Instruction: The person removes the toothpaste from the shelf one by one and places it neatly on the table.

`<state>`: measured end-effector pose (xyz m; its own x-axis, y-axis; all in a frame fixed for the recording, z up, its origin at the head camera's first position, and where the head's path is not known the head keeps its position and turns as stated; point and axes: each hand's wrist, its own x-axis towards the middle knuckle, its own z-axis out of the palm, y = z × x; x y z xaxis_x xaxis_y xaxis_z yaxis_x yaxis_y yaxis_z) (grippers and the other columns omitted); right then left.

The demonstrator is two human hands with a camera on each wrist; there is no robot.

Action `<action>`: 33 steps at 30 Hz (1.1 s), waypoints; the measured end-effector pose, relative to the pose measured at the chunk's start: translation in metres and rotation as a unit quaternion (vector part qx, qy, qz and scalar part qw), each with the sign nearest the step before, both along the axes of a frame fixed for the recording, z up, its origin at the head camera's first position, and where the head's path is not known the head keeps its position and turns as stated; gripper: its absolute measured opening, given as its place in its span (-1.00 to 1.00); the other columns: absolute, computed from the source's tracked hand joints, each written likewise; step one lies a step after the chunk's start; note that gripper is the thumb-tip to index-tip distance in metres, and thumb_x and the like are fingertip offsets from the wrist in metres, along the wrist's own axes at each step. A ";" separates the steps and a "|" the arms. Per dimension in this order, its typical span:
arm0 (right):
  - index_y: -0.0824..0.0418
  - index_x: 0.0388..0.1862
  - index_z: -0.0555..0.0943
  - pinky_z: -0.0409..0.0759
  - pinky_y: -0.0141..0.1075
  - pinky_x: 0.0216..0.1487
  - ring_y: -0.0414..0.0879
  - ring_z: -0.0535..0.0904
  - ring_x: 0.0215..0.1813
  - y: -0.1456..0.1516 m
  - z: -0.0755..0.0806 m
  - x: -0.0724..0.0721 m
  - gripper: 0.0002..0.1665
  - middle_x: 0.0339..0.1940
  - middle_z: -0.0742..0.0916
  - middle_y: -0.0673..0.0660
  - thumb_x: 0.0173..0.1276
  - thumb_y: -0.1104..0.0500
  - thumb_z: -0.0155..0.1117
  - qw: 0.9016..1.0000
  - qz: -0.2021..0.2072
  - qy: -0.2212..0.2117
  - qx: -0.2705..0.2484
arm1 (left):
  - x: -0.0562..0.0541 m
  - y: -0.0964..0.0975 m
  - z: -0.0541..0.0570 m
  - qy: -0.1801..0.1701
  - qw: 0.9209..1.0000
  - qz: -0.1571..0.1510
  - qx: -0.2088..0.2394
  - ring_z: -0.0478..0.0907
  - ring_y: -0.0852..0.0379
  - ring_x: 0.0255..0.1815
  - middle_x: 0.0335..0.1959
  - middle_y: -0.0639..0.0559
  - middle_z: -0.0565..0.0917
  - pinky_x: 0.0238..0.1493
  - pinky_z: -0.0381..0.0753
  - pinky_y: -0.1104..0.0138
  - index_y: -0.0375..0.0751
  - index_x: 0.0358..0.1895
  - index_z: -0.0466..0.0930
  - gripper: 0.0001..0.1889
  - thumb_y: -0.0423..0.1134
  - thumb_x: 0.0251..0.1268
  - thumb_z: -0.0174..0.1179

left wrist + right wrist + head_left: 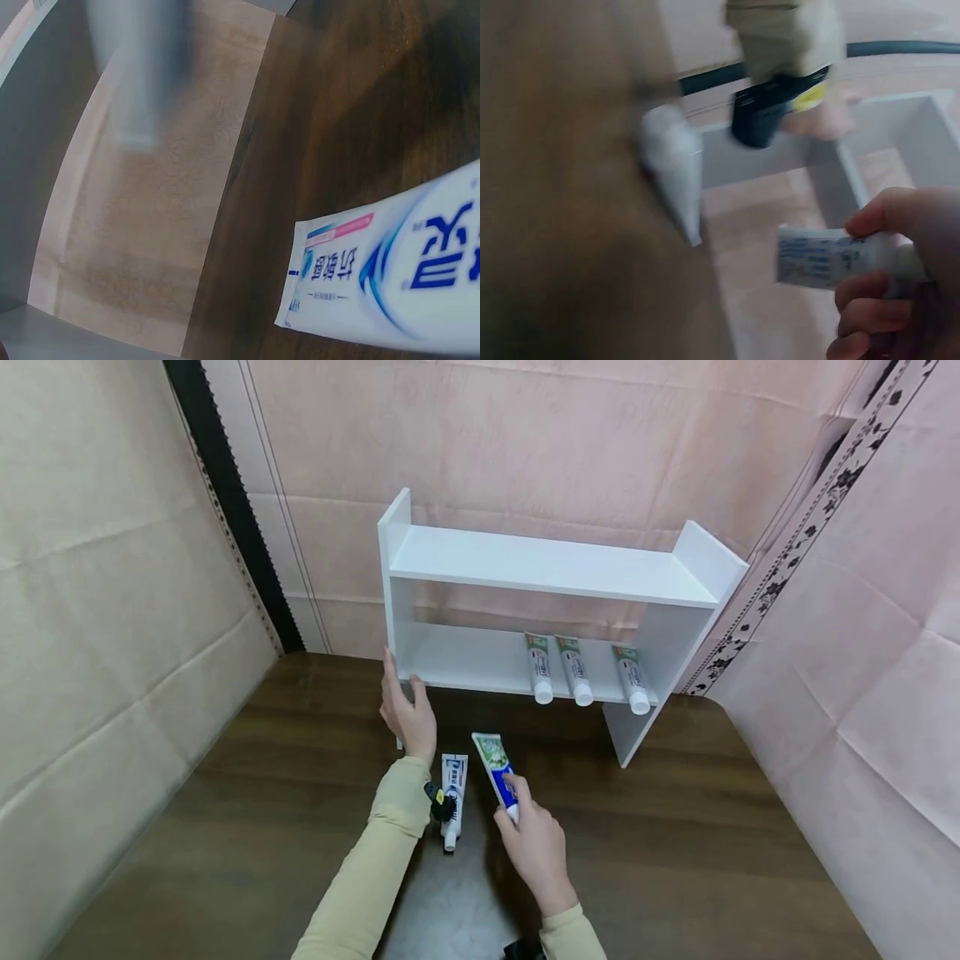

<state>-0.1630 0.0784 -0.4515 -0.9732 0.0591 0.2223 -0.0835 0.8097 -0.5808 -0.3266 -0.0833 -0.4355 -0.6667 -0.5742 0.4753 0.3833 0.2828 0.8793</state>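
Observation:
My left hand (408, 718) rests at the left side panel of a white two-tier shelf (525, 568), fingers extended along it and thumb apart. In my right hand (536, 852) I grip a green, white and blue toothpaste tube (495, 764) near its cap, its flat end pointing away toward the shelf. The right wrist view shows thumb and fingers round that tube (814, 259). Beside my left wrist, a second toothpaste tube (453, 793), white and blue, lies on the table; its printed face (337, 277) fills the left wrist view's lower right.
Three toothpaste tubes (575, 670) lie on the lower tier's right half, caps over the front edge. The upper tier (540, 560) is bare. Pale cloth walls (112, 568) surround the dark wooden table (675, 843) on the left, back and right.

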 end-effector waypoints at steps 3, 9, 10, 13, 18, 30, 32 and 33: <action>0.05 0.28 0.43 0.33 -0.31 -0.65 -0.15 0.43 -0.63 0.002 -0.014 0.001 -0.44 -0.27 0.77 0.26 0.28 0.12 0.23 0.999 -0.002 -0.031 0.041 | 0.002 0.000 -0.001 -0.002 1.000 -0.005 0.002 0.23 0.09 0.49 0.49 0.21 0.28 0.28 0.10 -0.06 0.37 0.52 0.01 -0.39 -0.12 0.49 -0.07; 0.05 0.40 0.38 0.51 -0.15 -0.50 -0.02 0.55 -0.49 0.005 -0.024 -0.002 -0.28 -0.17 0.76 0.29 0.24 0.04 0.32 0.989 0.023 -0.119 0.084 | 0.004 0.000 -0.003 -0.004 1.000 -0.008 0.008 0.20 0.08 0.50 0.49 0.21 0.27 0.36 0.01 -0.15 0.39 0.52 0.00 -0.38 -0.13 0.49 -0.06; 0.05 0.42 0.37 0.52 -0.13 -0.48 0.00 0.56 -0.48 0.006 -0.023 -0.002 -0.25 -0.16 0.75 0.30 0.24 0.01 0.33 0.986 0.032 -0.136 0.086 | 0.004 0.000 -0.003 -0.005 1.000 -0.008 0.008 0.20 0.07 0.51 0.49 0.21 0.27 0.38 -0.01 -0.17 0.38 0.52 0.00 -0.38 -0.13 0.49 -0.06; 0.06 0.48 0.29 0.58 -0.05 -0.34 0.02 0.58 -0.38 0.006 -0.023 -0.003 -0.17 -0.09 0.73 0.32 0.26 -0.05 0.32 0.978 0.057 -0.184 0.085 | 0.003 0.001 -0.003 -0.006 1.000 -0.006 0.009 0.19 0.06 0.51 0.49 0.20 0.27 0.40 -0.04 -0.20 0.31 0.53 0.03 -0.39 -0.14 0.48 -0.06; 0.08 0.51 0.23 0.61 0.03 -0.18 0.05 0.61 -0.28 0.006 -0.021 -0.004 -0.14 -0.03 0.72 0.35 0.29 -0.08 0.29 0.972 0.076 -0.204 0.086 | 0.001 0.001 -0.001 -0.003 1.000 -0.006 0.006 0.19 0.07 0.50 0.50 0.21 0.26 0.38 -0.01 -0.16 0.28 0.53 0.04 -0.39 -0.12 0.48 -0.06; -0.02 0.55 0.12 0.54 -0.18 -0.45 0.06 0.53 -0.21 0.016 0.011 -0.017 -0.12 -0.03 0.60 0.32 0.33 0.02 0.29 0.997 0.040 -0.006 0.067 | 0.000 0.000 0.000 -0.003 1.000 -0.006 0.004 0.22 0.08 0.48 0.50 0.19 0.26 0.32 0.07 -0.06 0.34 0.52 0.02 -0.39 -0.11 0.49 -0.06; -0.08 0.58 0.03 0.44 -0.27 -0.51 0.05 0.48 -0.19 0.018 0.027 -0.023 -0.07 0.02 0.55 0.32 0.35 0.04 0.27 0.998 0.030 0.030 0.043 | 0.000 0.000 -0.001 -0.001 1.000 -0.006 0.004 0.22 0.08 0.48 0.50 0.19 0.27 0.32 0.07 -0.06 0.34 0.52 0.03 -0.39 -0.12 0.48 -0.06; -0.10 0.58 -0.01 0.40 -0.29 -0.51 0.05 0.46 -0.18 0.020 0.035 -0.026 -0.06 0.04 0.53 0.31 0.36 0.04 0.25 0.998 0.023 0.042 0.034 | 0.000 -0.001 -0.001 0.000 1.000 -0.007 0.005 0.22 0.08 0.49 0.50 0.19 0.27 0.33 0.07 -0.06 0.34 0.52 0.04 -0.39 -0.12 0.48 -0.05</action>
<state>-0.1894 0.0980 -0.4164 -0.9520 -0.0026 0.3062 -0.1677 0.8411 -0.5142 -0.3269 -0.0842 -0.4368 -0.6744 -0.5698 0.4696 0.3873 0.2684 0.8820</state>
